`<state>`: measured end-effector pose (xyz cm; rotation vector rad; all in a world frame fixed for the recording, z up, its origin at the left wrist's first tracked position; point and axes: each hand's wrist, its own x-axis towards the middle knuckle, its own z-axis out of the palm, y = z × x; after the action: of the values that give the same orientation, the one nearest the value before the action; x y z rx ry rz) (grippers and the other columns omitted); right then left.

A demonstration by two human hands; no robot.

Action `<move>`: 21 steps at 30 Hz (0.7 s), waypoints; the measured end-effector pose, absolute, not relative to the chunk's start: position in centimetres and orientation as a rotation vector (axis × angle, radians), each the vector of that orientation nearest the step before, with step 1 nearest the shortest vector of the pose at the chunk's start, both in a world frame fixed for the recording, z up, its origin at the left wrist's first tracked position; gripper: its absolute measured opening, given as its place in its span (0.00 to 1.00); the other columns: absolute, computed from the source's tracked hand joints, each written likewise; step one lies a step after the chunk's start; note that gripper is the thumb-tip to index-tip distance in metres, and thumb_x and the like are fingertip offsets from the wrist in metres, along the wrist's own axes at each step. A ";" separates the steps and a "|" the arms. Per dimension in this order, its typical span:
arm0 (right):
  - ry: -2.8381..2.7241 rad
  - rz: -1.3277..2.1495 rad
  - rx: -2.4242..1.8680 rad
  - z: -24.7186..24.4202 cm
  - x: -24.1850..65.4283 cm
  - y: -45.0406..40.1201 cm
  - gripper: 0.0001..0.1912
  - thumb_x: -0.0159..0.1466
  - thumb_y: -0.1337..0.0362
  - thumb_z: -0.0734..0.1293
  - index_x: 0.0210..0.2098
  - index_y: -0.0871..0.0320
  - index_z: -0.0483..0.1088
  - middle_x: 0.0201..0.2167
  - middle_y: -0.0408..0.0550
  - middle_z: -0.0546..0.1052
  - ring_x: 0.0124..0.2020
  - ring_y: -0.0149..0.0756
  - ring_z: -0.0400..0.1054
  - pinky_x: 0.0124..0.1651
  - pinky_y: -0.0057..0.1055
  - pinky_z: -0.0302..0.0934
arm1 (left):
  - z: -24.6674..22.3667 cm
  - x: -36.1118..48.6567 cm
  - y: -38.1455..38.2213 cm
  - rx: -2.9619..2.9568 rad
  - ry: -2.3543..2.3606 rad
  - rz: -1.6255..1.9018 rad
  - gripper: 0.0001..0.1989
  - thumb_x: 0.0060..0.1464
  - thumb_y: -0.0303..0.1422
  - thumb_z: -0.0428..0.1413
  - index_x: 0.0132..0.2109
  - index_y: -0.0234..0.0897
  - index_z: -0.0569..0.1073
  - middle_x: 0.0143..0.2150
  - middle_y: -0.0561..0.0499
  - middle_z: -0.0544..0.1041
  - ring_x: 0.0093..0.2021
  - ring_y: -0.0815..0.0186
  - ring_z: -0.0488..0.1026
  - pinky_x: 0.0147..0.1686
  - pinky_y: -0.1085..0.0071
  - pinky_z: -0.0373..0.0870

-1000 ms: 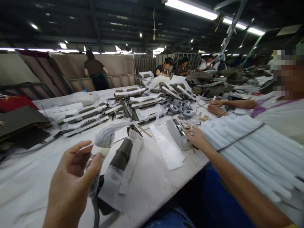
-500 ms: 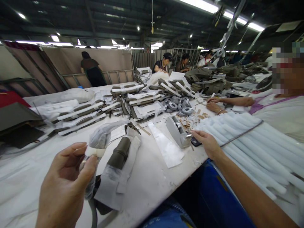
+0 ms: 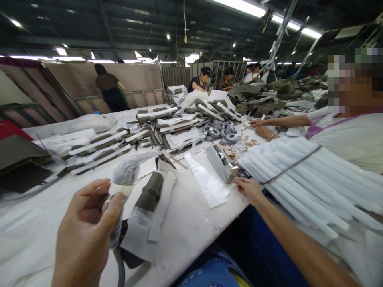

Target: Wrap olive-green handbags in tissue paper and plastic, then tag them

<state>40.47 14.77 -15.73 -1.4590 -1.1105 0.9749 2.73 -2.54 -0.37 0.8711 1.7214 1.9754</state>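
Left hand (image 3: 85, 235): fingers (image 3: 115, 207) closed on a plastic-wrapped piece (image 3: 125, 173), thumb pressing a pale band (image 3: 122, 189) around it; the piece is raised over the counter (image 3: 179, 235), its upper end bent towards the right. Right hand (image 3: 253, 191): fingers (image 3: 241, 181) drawn together in a pinch at the near end of a grey tape dispenser (image 3: 216, 162); whether tape lies between them cannot be told. Dispenser: standing on the counter close to its near edge, just beyond the right fingertips and to their left; long axis oblique, from the end at those fingers away towards the far left; right hand nearer by far, left hand well apart. Between the hands: one white sheet (image 3: 206, 181), flat, beside the dispenser and slanting much as it does; one olive padded piece (image 3: 149, 192), partly in clear wrap, beside the left hand, long axis running from the near edge towards the far side. Right of the dispenser: a strapped bundle of white foam tubes (image 3: 293, 175). Beyond the dispenser: grey coiled rolls (image 3: 229, 138) and small brown scraps (image 3: 236, 150). Farther out: a heap of olive and white wrapped bundles (image 3: 179, 124) towards the far edge; at the right, a co-worker's hands (image 3: 262, 130) over the counter.
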 end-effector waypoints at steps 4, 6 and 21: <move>-1.174 1.091 -1.322 -13.5 36.9 11.9 0.22 0.49 0.46 0.76 0.32 0.58 0.78 0.31 0.53 0.81 0.26 0.34 0.69 0.29 0.32 0.66 | -0.8 2.3 -2.5 0.949 1.656 1.959 0.22 0.45 0.36 0.68 0.49 0.43 0.75 0.40 0.54 0.77 0.35 0.70 0.72 0.30 0.79 0.69; -1.272 1.147 -1.171 -11.0 34.0 10.4 0.20 0.53 0.47 0.75 0.33 0.57 0.78 0.32 0.51 0.80 0.28 0.34 0.68 0.31 0.31 0.65 | -1.0 2.4 -2.5 1.010 1.658 1.953 0.23 0.46 0.37 0.68 0.50 0.41 0.74 0.41 0.53 0.76 0.37 0.69 0.73 0.33 0.78 0.70; -1.842 1.054 -0.664 0.1 16.7 4.9 0.13 0.61 0.54 0.71 0.26 0.54 0.75 0.25 0.43 0.77 0.27 0.35 0.70 0.32 0.31 0.64 | -1.2 4.3 -3.0 1.452 1.949 1.915 0.15 0.49 0.30 0.60 0.46 0.41 0.71 0.46 0.50 0.75 0.49 0.62 0.73 0.46 0.67 0.71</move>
<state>16.66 4.86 0.10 -0.6638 -1.8419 1.0539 4.29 -3.05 -1.19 1.4522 1.9492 1.9151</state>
